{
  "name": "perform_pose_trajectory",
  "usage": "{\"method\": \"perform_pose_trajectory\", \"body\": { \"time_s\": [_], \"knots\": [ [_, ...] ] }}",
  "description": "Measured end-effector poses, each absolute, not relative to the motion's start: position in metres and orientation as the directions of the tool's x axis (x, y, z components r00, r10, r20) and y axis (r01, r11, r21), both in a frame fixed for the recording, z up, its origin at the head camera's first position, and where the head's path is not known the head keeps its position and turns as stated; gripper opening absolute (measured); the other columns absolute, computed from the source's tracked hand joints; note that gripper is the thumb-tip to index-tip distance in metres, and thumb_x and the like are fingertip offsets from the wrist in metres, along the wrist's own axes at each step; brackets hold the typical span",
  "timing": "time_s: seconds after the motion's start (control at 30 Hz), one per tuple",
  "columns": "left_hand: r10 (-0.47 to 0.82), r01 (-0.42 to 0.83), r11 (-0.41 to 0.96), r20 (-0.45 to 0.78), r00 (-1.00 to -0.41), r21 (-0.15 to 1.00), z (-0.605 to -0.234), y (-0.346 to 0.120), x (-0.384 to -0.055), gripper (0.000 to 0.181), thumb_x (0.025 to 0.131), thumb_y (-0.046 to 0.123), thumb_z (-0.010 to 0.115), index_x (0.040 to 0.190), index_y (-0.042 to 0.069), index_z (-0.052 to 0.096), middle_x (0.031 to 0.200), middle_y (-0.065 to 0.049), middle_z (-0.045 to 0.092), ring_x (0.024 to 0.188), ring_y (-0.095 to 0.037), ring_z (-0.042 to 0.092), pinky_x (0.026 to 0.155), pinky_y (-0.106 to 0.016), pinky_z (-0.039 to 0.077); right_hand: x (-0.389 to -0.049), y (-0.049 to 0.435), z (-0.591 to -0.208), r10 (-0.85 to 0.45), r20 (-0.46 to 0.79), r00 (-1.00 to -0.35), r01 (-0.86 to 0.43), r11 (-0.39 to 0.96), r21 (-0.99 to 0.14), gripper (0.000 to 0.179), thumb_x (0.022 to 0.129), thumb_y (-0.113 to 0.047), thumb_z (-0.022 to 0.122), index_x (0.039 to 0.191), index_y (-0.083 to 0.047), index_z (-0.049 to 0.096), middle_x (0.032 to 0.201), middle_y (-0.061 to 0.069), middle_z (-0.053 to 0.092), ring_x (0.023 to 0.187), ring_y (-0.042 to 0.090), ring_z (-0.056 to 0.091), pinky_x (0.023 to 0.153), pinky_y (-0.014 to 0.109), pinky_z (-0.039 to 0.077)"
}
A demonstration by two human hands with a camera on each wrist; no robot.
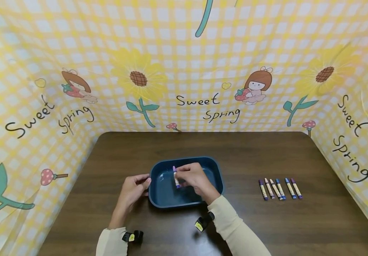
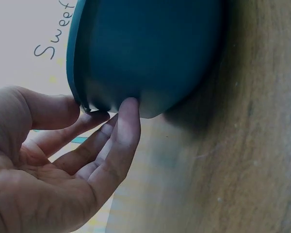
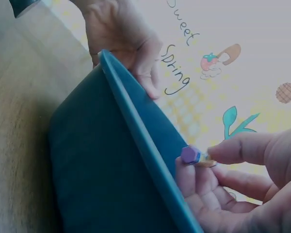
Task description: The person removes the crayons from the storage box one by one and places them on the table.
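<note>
A dark blue plastic tray [image 1: 163, 197] with rounded corners sits on the brown table. At its left end my left hand [image 1: 133, 190] holds the rim, the thumb at the edge and the fingertips [image 2: 130, 109] against the outer wall. Over the inside of the tray, my right hand [image 1: 196, 177] pinches a purple crayon [image 1: 176, 177] between thumb and fingers. The crayon has a pale printed wrapper and is tilted steeply in the head view. One flat purple end [image 3: 189, 154] of it faces the camera in the right wrist view.
Several crayons [image 1: 280, 189] in purple, blue and pale pink lie in a loose row on the table [image 1: 251, 227], right of the tray. A yellow checked cloth [image 1: 184, 71] with flowers and lettering hangs around the table's back and sides.
</note>
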State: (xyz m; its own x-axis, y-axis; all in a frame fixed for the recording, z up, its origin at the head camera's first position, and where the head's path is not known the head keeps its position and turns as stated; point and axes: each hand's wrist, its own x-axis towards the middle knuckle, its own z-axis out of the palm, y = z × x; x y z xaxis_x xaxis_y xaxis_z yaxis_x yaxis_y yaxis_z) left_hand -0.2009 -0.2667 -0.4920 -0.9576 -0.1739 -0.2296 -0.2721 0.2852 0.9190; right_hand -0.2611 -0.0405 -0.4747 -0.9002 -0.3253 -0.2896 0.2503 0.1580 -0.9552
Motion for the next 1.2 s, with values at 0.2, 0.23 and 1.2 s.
{"method": "perform_pose_trajectory", "body": {
  "time_s": [0.2, 0.23, 1.2],
  "knots": [
    [-0.176, -0.294, 0.289, -0.252, -0.952, 0.911, -0.491, -0.268, -0.199, 0.036, 0.102, 0.011, 0.061, 0.135, -0.004, 0.062, 0.126, -0.025, 0.065, 0.089, -0.018, 0.068, 0.075, -0.034, 0.064, -0.263, -0.030, -0.475, -0.325, -0.265, -0.908, 0.254, 0.074, -0.964, 0.029, 0.091, -0.009, 0.075, 0.115, 0.006, 0.072, 0.109, 0.017, 0.072, 0.082, 0.019, 0.068, 0.079, 0.039, 0.064],
    [-0.180, -0.300, 0.286, -0.257, -0.950, 0.910, -0.492, -0.268, -0.199, 0.036, 0.102, 0.011, 0.061, 0.135, -0.004, 0.062, 0.126, -0.025, 0.065, 0.090, -0.019, 0.068, 0.075, -0.034, 0.064, -0.263, -0.028, -0.475, -0.320, -0.263, -0.910, 0.254, 0.069, -0.965, 0.029, 0.091, -0.009, 0.075, 0.115, 0.006, 0.072, 0.110, 0.018, 0.072, 0.082, 0.019, 0.068, 0.079, 0.039, 0.064],
    [-0.197, -0.302, 0.262, -0.256, -0.946, 0.916, -0.495, -0.269, -0.200, 0.033, 0.102, 0.010, 0.060, 0.132, -0.004, 0.063, 0.123, -0.024, 0.067, 0.089, -0.017, 0.066, 0.074, -0.034, 0.064, -0.272, 0.053, -0.450, -0.051, -0.184, -0.982, 0.187, -0.071, -0.980, 0.028, 0.091, -0.002, 0.072, 0.115, 0.011, 0.070, 0.095, 0.006, 0.072, 0.079, 0.014, 0.067, 0.070, 0.028, 0.063]
  ]
}}
